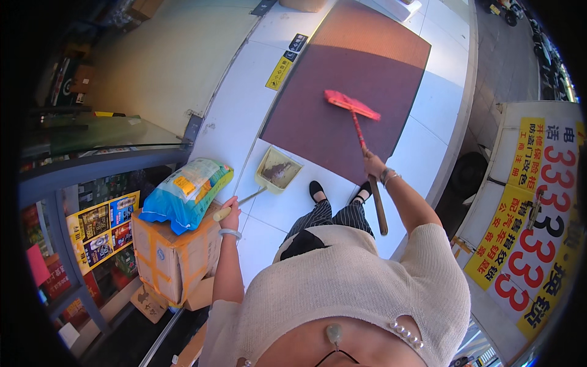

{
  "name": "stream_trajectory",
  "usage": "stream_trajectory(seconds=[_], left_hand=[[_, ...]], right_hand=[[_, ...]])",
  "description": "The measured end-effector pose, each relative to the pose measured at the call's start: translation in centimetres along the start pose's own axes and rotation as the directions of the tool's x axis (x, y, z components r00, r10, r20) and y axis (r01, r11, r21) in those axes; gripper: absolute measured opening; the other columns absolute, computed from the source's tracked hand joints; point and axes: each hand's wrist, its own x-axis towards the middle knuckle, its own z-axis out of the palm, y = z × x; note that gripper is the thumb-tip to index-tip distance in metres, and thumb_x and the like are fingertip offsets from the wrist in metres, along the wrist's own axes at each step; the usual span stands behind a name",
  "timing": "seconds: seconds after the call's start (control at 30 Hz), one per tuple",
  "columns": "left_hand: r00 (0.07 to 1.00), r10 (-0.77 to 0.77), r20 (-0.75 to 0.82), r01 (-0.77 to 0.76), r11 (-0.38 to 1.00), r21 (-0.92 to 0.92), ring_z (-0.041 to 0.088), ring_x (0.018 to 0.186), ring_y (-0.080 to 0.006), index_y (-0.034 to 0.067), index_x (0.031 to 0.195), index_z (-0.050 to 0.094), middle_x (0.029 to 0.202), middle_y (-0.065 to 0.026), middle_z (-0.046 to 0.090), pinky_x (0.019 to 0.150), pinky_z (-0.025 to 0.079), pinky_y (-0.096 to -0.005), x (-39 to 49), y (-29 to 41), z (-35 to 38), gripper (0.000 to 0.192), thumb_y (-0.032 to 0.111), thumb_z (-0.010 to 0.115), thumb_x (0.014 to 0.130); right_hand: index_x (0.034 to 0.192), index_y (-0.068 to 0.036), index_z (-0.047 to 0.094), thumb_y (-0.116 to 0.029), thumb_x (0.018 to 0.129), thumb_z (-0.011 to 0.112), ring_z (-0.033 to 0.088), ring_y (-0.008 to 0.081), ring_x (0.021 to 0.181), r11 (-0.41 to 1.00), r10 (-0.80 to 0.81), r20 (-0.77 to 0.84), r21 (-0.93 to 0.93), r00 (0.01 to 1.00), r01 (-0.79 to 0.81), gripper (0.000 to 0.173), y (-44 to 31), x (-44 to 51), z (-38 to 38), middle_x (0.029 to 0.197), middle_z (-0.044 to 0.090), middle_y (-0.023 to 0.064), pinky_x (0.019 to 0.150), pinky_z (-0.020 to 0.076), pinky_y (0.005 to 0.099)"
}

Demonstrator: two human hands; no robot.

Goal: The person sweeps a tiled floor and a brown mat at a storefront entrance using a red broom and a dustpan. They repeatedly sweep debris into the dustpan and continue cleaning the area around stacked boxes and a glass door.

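My right hand (374, 165) grips the handle of a broom (352, 106), whose red head lies over a dark red floor mat (316, 133). The wooden end of the handle points back toward my body. In my left hand (230, 214) is the pale handle of a long-handled dustpan (278, 170). The dustpan's pan rests on the white tiles just off the mat's near corner, with a clump of greyish debris inside. My feet in black shoes stand between the dustpan and the broom handle.
Left of me, a blue and green plastic sack (188, 192) lies on a taped cardboard box (160, 261) beside a glass door frame (114, 160). A yellow floor sticker (279, 73) borders the mat. On the right stands a panel with large printed writing (527, 206), near a dark wheel (468, 175).
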Motion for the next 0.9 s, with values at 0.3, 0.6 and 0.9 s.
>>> stream_trajectory(seconds=[0.3,0.6,0.9], left_hand=[[0.999,0.02,0.029,-0.02,1.0,-0.017,0.053,0.08,-0.0093,0.007,0.108,0.065,0.095,-0.0015,0.059,0.068,0.05,-0.0236,0.1,-0.8,-0.5,0.021,0.014,0.06,0.088],[0.997,0.035,-0.064,-0.032,0.998,0.053,0.053,0.079,-0.0088,0.008,0.109,0.064,0.098,-0.0012,0.058,0.067,0.049,-0.0233,-0.9,-1.0,-0.1,0.022,0.013,0.058,0.089],[0.925,-0.275,-0.262,0.176,0.921,-0.347,0.047,0.114,-0.0219,0.022,0.135,0.034,0.136,-0.005,0.037,0.083,0.048,-0.0401,-4.5,-1.4,1.4,0.066,0.008,0.067,0.08]], right_hand=[[0.14,-0.006,0.034,-0.02,0.095,0.041,0.048,0.0085,0.052,0.997,-0.005,0.46,-0.069,0.888,0.041,0.048,1.2,-14.5,4.1,0.069,0.052,0.0014,0.049,0.0433,0.0217],[0.139,-0.01,0.037,-0.019,0.094,0.04,0.041,0.0074,0.04,0.98,-0.115,0.182,0.18,0.977,0.081,0.046,-6.8,-14.5,-6.4,0.062,0.047,-0.0009,0.034,0.0356,0.0227],[0.088,-0.011,0.041,-0.014,0.093,0.046,0.042,0.0086,0.042,0.801,-0.055,0.03,0.598,0.998,0.026,0.007,-14.6,1.6,-16.6,0.062,0.043,-0.0008,0.036,0.0357,0.0255]])
